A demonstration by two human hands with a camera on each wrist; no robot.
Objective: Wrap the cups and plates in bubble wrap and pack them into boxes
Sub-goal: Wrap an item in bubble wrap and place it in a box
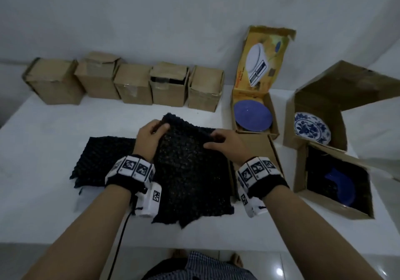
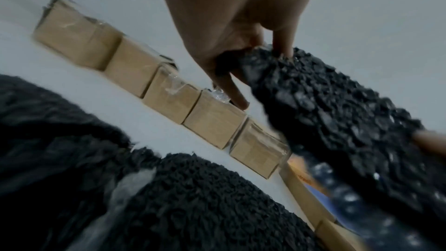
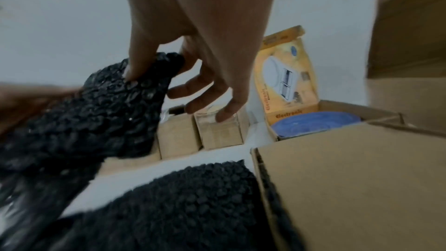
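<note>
Both hands pinch the far edge of a black bubble wrap sheet and lift it off the white table, the left hand at one corner, the right hand at the other. More black wrap lies flat beneath it to the left. Beyond stand five small cardboard boxes in a row; to the right, open boxes hold a blue plate, a blue-and-white patterned plate, and a partly wrapped blue plate.
</note>
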